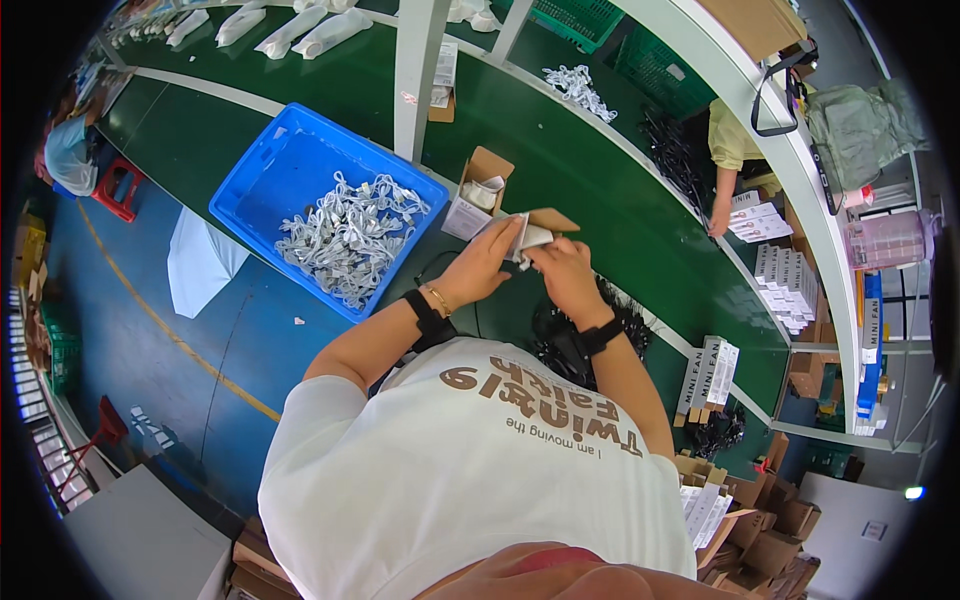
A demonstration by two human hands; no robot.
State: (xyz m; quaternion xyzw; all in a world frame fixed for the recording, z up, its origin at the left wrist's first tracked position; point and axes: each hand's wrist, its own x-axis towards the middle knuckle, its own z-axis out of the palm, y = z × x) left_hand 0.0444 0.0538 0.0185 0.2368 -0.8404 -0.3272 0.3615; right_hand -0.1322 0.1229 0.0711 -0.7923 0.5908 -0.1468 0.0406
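Both my hands meet over the green bench around a small cardboard box with its brown flap raised. My left hand grips the box's side. At the box's open end are the fingers of my right hand, bent against it and a white piece inside; the fingertips are partly hidden. Just beyond my left hand stands another open box with a white wrapped item in it. To the left, a blue tub holds a heap of coiled white cables.
Black cables lie beside my right forearm. White posts rise from the bench. Across it, a co-worker's hand is near black cables and stacked small boxes. Upright boxes stand at the right.
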